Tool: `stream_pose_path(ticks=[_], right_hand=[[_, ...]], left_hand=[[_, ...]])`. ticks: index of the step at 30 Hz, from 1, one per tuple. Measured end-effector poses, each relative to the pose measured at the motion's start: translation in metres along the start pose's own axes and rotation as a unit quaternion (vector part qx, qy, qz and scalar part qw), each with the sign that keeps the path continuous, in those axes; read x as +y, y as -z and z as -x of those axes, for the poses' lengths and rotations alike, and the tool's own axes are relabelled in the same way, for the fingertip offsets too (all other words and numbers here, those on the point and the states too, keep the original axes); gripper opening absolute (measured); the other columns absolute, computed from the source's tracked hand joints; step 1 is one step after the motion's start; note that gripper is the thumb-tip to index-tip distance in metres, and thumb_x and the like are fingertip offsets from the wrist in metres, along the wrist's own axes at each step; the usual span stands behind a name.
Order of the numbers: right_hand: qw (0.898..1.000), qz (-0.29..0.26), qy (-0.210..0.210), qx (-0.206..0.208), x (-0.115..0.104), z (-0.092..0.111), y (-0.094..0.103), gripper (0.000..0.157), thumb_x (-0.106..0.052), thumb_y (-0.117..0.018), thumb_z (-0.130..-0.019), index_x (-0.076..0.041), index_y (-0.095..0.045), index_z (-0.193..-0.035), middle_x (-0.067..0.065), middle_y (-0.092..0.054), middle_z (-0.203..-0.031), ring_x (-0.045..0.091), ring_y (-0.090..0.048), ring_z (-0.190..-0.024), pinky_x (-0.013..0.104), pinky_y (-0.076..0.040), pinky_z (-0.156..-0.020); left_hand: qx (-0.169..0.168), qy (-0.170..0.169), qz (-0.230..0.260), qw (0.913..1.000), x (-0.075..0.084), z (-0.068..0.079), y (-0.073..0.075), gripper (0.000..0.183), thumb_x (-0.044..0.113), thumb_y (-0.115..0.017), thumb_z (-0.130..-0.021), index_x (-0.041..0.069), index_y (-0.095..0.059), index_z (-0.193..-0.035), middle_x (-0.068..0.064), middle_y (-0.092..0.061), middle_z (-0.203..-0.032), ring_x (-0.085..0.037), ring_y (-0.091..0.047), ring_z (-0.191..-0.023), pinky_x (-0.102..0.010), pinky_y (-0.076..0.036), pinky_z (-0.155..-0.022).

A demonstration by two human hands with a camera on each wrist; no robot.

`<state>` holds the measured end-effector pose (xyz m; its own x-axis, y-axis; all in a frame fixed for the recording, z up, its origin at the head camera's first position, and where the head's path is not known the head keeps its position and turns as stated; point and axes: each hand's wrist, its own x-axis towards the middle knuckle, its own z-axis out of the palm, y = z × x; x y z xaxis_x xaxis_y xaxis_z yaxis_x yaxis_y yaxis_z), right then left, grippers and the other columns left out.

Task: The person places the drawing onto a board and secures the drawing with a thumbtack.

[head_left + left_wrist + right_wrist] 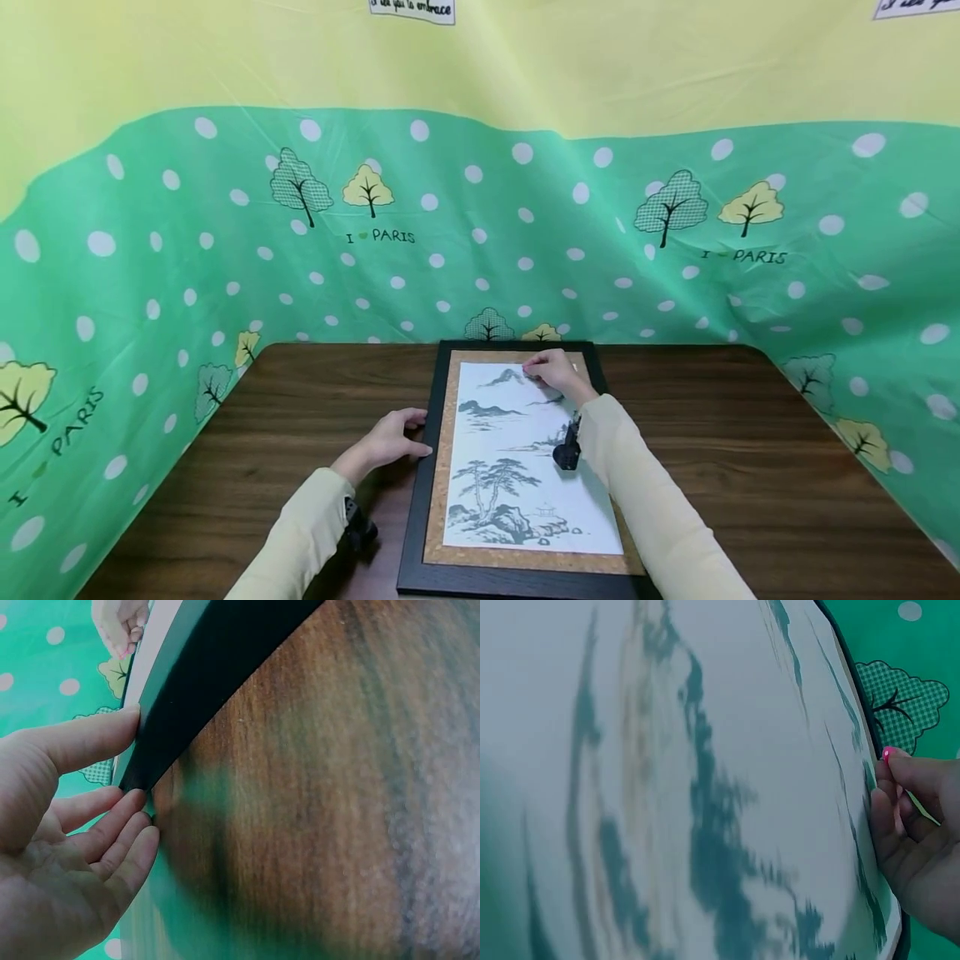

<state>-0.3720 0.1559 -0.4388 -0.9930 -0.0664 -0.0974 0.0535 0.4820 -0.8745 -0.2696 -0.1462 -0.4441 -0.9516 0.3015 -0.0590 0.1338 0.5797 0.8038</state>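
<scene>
A black-framed cork board point(437, 533) lies on the table, with a white sheet of ink landscape painting point(487, 433) over its cork. At the sheet's upper part, my right hand point(555, 372) pinches a small pink pushpin point(887, 753) between thumb and fingertips. The pin's pink head shows at the thumb tip in the right wrist view; its point is hidden. My left hand point(386, 440) rests beside the frame's left side, thumb and fingertips spread along the black edge point(180, 690). Its fingers are extended and loosely bent in the left wrist view.
The brown wooden table point(322, 375) extends to both sides of the board. A green and yellow curtain point(480, 217) with dots and trees hangs right behind the table's far edge, close to the board's top. The right forearm point(652, 492) crosses the board's right side.
</scene>
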Motion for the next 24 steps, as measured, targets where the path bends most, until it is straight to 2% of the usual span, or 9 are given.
stream_pose_path(ticks=[4, 9, 16, 24], right_hand=[[1.0, 0.016, -0.003, 0.023, -0.002, -0.006, -0.008, 0.017, -0.009, -0.059, -0.087, 0.002, -0.067, -0.097, 0.009, -0.063, -0.086, 0.011, -0.048, -0.062, 0.022, -0.041, -0.053], [0.998, 0.038, -0.01, 0.05, -0.003, -0.011, -0.015, 0.016, -0.01, -0.059, -0.087, 0.0, -0.069, -0.093, 0.011, -0.066, -0.093, 0.013, -0.049, -0.067, 0.022, -0.039, -0.054], [0.994, 0.07, -0.015, 0.079, -0.006, -0.013, -0.018, 0.015, -0.011, -0.06, -0.084, -0.001, -0.071, -0.087, 0.012, -0.067, -0.093, 0.019, -0.057, -0.08, 0.026, -0.042, -0.064], [0.993, 0.049, -0.04, 0.102, -0.009, -0.014, -0.019, 0.012, -0.009, -0.064, -0.081, 0.0, -0.072, -0.082, 0.011, -0.068, -0.086, 0.018, -0.059, -0.073, 0.025, -0.044, -0.058]], left_hand=[[0.004, -0.003, 0.001, 1.0, -0.002, -0.001, 0.001, 0.059, 0.003, -0.075, -0.07, -0.007, -0.05, -0.122, -0.014, -0.057, -0.113, -0.029, -0.05, -0.106, -0.044, -0.041, -0.091], [-0.006, -0.009, 0.005, 0.9999, -0.006, -0.001, 0.001, 0.058, 0.005, -0.075, -0.071, -0.006, -0.05, -0.123, -0.015, -0.056, -0.114, -0.03, -0.05, -0.106, -0.043, -0.04, -0.091], [-0.007, -0.005, 0.015, 0.9998, -0.008, -0.004, -0.001, 0.058, 0.004, -0.074, -0.072, -0.004, -0.05, -0.123, -0.014, -0.055, -0.114, -0.028, -0.049, -0.107, -0.044, -0.04, -0.092], [-0.003, -0.004, 0.018, 0.9998, -0.008, -0.004, 0.0, 0.058, 0.005, -0.075, -0.071, -0.004, -0.05, -0.123, -0.013, -0.056, -0.114, -0.027, -0.049, -0.106, -0.044, -0.04, -0.092]])
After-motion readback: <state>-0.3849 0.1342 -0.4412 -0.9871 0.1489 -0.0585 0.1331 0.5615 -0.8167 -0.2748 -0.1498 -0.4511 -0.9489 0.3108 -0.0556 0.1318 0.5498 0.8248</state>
